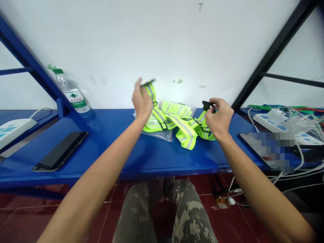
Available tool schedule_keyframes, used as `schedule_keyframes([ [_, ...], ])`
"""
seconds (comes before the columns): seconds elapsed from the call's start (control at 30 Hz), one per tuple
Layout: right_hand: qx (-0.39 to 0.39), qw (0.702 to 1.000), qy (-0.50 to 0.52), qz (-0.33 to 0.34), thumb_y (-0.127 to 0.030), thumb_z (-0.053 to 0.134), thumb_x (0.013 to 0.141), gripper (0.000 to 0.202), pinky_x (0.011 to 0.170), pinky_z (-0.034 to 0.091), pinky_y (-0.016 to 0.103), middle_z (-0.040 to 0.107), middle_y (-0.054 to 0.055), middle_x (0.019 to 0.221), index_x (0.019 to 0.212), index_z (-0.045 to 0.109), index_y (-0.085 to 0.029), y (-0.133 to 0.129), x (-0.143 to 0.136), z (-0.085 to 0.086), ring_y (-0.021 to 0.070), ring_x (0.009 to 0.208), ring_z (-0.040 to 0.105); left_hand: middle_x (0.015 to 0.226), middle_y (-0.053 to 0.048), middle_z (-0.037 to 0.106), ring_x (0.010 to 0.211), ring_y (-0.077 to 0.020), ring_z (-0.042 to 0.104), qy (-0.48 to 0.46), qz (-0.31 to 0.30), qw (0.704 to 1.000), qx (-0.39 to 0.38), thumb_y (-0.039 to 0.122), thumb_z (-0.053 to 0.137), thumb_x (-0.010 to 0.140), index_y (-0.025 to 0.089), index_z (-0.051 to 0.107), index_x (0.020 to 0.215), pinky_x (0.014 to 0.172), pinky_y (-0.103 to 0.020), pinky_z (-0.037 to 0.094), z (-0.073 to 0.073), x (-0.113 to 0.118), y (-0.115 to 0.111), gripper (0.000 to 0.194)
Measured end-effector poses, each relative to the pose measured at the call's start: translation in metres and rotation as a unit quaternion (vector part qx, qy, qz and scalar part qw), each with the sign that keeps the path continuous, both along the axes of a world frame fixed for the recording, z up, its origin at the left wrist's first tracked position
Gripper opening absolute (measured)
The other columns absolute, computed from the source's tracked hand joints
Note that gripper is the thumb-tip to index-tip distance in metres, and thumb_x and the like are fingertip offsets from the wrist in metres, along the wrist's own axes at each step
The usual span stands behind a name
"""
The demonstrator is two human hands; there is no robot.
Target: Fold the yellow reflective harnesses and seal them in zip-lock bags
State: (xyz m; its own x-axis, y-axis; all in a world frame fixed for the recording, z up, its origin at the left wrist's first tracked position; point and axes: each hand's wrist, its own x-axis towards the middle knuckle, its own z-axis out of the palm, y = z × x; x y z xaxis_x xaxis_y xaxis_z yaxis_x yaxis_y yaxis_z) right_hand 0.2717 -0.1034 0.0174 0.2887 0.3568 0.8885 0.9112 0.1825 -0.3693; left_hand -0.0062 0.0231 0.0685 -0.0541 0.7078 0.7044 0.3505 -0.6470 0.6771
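A fluorescent yellow reflective strap [186,128] with grey stripes and black sliders lies in loose folds across the middle of the blue table. My left hand [142,101] is closed on one raised end of it, where a black buckle piece sticks out past the fingers. On the other side my right hand [219,116] pinches a black plastic buckle [207,105] at the strap's right end. Under the folds lies a clear plastic bag [165,135], partly covered. Another folded yellow bundle [174,107] sits behind the strap, close to the wall.
A water bottle [72,91] leans by the blue frame at the left. A black phone [60,151] lies at front left, a tablet-like device [263,148] at right. Power strips [275,123] and tangled white cables [301,155] crowd the right side. A small bottle [225,201] is on the floor.
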Motion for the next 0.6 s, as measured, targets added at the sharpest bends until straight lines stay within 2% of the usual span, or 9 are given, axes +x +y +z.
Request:
schedule_keyframes([
  [0.07,-0.058,0.998,0.014,0.027,-0.006,0.045,0.075,0.041,0.093,0.055,0.044,0.070,0.012,0.106,0.109,0.066,-0.015,0.001,-0.002,-0.007,0.0253,0.099,0.068,0.139,-0.008,0.060,0.133,-0.0268,0.049,0.003,0.040,0.999,-0.006,0.038,0.035,0.098,0.028,0.054,0.138,0.113,-0.047,0.039,-0.021,0.017,-0.032,0.045],
  [0.13,-0.105,0.994,0.018,0.032,-0.007,0.045,0.074,0.042,0.094,0.054,0.042,0.072,0.013,0.106,0.110,0.067,-0.014,-0.003,-0.002,-0.009,0.0255,0.098,0.069,0.124,-0.011,0.065,0.120,-0.0255,0.057,0.053,0.038,0.997,-0.028,0.032,0.034,0.098,0.023,0.059,0.133,0.109,-0.044,0.042,-0.036,0.034,-0.056,0.044],
  [0.23,-0.228,0.973,-0.018,0.014,-0.011,0.048,0.072,0.045,0.092,0.053,0.043,0.073,0.013,0.106,0.112,0.069,-0.016,-0.014,-0.003,-0.001,0.0288,0.099,0.069,0.105,-0.009,0.067,0.103,-0.0235,0.063,0.135,0.011,0.990,-0.026,0.036,0.032,0.099,0.021,0.064,0.126,0.096,-0.039,0.048,-0.045,0.051,-0.074,0.044],
  [0.33,-0.391,0.918,-0.072,-0.006,-0.019,0.051,0.073,0.041,0.087,0.052,0.044,0.075,0.012,0.102,0.107,0.074,-0.020,-0.021,-0.007,0.013,0.0344,0.100,0.069,0.087,-0.008,0.068,0.090,-0.0241,0.065,0.230,-0.014,0.972,-0.052,0.046,0.027,0.101,0.019,0.072,0.102,0.087,-0.037,0.049,-0.042,0.055,-0.074,0.053],
  [0.4,-0.460,0.882,-0.104,0.022,-0.024,0.054,0.072,0.044,0.088,0.051,0.043,0.074,0.012,0.110,0.112,0.074,-0.021,-0.020,-0.010,0.019,0.0359,0.107,0.066,0.086,-0.008,0.070,0.088,-0.0245,0.066,0.308,-0.056,0.946,-0.086,0.043,0.029,0.099,0.017,0.072,0.095,0.084,-0.036,0.049,-0.036,0.053,-0.069,0.050],
  [0.47,-0.521,0.837,-0.133,0.098,-0.028,0.059,0.071,0.056,0.090,0.051,0.040,0.070,0.011,0.124,0.126,0.068,-0.023,-0.015,-0.011,0.021,0.0352,0.115,0.063,0.098,-0.009,0.072,0.095,-0.0253,0.067,0.396,-0.114,0.904,-0.118,0.037,0.043,0.092,0.016,0.072,0.105,0.085,-0.034,0.049,-0.028,0.049,-0.065,0.037],
  [0.5,-0.551,0.811,-0.142,0.138,-0.029,0.062,0.070,0.063,0.089,0.051,0.038,0.067,0.010,0.129,0.133,0.064,-0.023,-0.012,-0.010,0.020,0.0345,0.116,0.063,0.106,-0.010,0.072,0.099,-0.0260,0.067,0.438,-0.138,0.879,-0.131,0.033,0.050,0.087,0.016,0.070,0.113,0.086,-0.033,0.049,-0.023,0.048,-0.064,0.037],
  [0.57,-0.597,0.765,-0.151,0.188,-0.027,0.066,0.066,0.076,0.087,0.052,0.037,0.065,0.010,0.134,0.142,0.056,-0.025,-0.007,-0.009,0.015,0.0331,0.115,0.063,0.121,-0.011,0.069,0.107,-0.0273,0.066,0.506,-0.162,0.832,-0.158,0.028,0.060,0.076,0.016,0.061,0.131,0.088,-0.032,0.050,-0.014,0.046,-0.063,0.056],
  [0.6,-0.609,0.754,-0.157,0.192,-0.025,0.066,0.065,0.081,0.087,0.052,0.037,0.063,0.010,0.136,0.145,0.052,-0.025,-0.005,-0.010,0.012,0.0327,0.115,0.063,0.128,-0.012,0.066,0.111,-0.0276,0.064,0.532,-0.167,0.813,-0.168,0.026,0.063,0.073,0.017,0.055,0.138,0.089,-0.032,0.050,-0.010,0.048,-0.064,0.066],
])
